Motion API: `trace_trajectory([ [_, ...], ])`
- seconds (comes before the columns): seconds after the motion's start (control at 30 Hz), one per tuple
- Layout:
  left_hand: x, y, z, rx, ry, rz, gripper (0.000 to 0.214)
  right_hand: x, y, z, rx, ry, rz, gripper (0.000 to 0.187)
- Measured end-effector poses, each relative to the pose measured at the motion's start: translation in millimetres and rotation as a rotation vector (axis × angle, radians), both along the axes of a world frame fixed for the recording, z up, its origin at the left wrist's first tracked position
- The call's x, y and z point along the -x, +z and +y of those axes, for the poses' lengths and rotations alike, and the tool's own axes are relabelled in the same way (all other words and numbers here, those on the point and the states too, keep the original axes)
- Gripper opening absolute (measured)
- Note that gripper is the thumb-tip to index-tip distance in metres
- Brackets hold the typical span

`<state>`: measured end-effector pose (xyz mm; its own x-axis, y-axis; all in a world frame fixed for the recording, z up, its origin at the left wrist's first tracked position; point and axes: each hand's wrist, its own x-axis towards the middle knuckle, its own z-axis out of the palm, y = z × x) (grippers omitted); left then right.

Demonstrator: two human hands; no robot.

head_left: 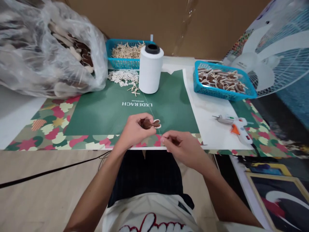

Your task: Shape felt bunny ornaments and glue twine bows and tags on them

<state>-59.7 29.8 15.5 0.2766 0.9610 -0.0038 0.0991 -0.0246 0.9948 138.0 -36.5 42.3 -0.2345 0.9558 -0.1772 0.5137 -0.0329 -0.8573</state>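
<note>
My left hand [135,132] is closed around a small brown fabric piece with white-edged rounded ends [156,123], which stick out to the right past the fingertips. Just to its right, my right hand [181,146] has thumb and fingers pinched together near the table's front edge. A thin white thread [149,108] runs from the big white spool [150,72] down past the fabric piece toward the right fingertips. That thread is too fine to follow all the way into the pinch.
A clear plastic bag [96,64] of brown and cream pieces stands left. Behind the spool is a blue basket [123,63] of beige knotted strips, with white tags [123,76] before it. Rightward are a blue basket [217,92] of brown pieces, a glue gun [242,130] and a fan [260,61].
</note>
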Motion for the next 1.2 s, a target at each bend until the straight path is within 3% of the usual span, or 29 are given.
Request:
trace_trajectory([
  [0.13,-1.8,-2.2,-2.4,0.089,-0.009,-0.066,0.014,12.1,4.3,-0.8,-0.248,0.175,-0.072,0.018],
  [0.3,-0.8,0.9,0.6,0.127,0.023,-0.139,0.015,15.9,0.5,10.1,-0.382,0.352,-0.185,0.019],
  [0.43,-0.9,2.5,3.7,0.158,0.103,-0.178,0.019,15.0,-3.9,7.8,-0.421,0.323,-0.187,0.019],
  [0.6,1.7,-0.2,2.4,0.186,0.029,-0.167,0.018,8.1,2.6,5.0,-0.612,0.221,-0.075,0.017],
  [0.7,4.3,-0.7,2.8,0.165,-0.017,-0.105,0.016,1.0,13.3,21.2,-0.74,0.287,-0.111,0.016],
  [0.87,5.6,-0.3,3.8,0.179,-0.086,-0.086,0.016,-2.2,23.7,79.0,-0.852,0.469,-0.349,0.023],
  [1.03,8.3,3.4,-1.1,0.219,-0.026,-0.188,0.019,1.1,5.2,115.9,-0.79,0.525,-0.402,0.025],
  [1.2,9.0,5.6,-0.5,0.184,0.033,-0.272,0.022,0.5,-29.0,92.2,-0.751,0.519,-0.264,0.019],
])
